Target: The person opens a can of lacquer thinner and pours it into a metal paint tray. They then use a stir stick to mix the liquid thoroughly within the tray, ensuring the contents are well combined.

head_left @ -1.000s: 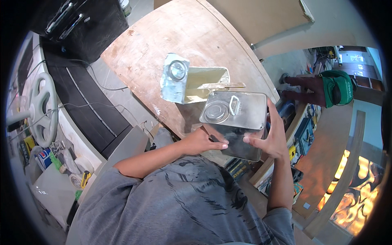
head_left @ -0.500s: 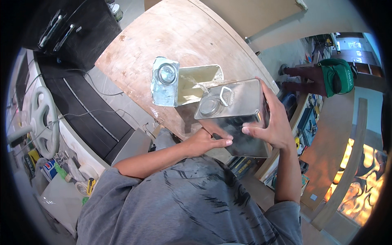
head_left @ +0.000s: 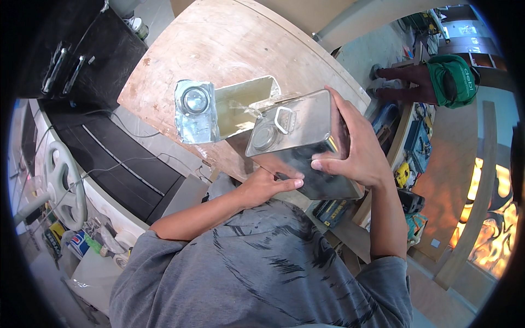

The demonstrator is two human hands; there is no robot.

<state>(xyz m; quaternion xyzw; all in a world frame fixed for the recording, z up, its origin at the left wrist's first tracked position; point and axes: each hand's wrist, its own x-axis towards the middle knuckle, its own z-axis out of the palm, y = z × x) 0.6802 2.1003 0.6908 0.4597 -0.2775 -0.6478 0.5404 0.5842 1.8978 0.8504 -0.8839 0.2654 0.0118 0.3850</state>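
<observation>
Between my two hands is a shiny rectangular metal can (head_left: 303, 128), tilted, with a round cap and a small white handle on its top. My right hand (head_left: 358, 147) wraps the can's right side, thumb across its near face. From below, my left hand (head_left: 273, 185) supports the can; its thumb shows on the near face, while the other fingers are hidden behind. Just left of it, an old cut-open can (head_left: 246, 104) rests on the wooden table, its pale inside showing. The silvery top (head_left: 195, 106) of that can is bent outward and bears a round cap.
The plywood table (head_left: 213, 44) spreads out ahead. To the left are a black cabinet (head_left: 49, 60), a pale handwheel (head_left: 63, 183) and trailing cables. A person in a green shirt (head_left: 453, 79) bends at the far right, by a bench with tools (head_left: 418, 150).
The whole scene has shifted a little in view, with the cans appearing further left and slightly higher. My grip on the metal can looks the same.
</observation>
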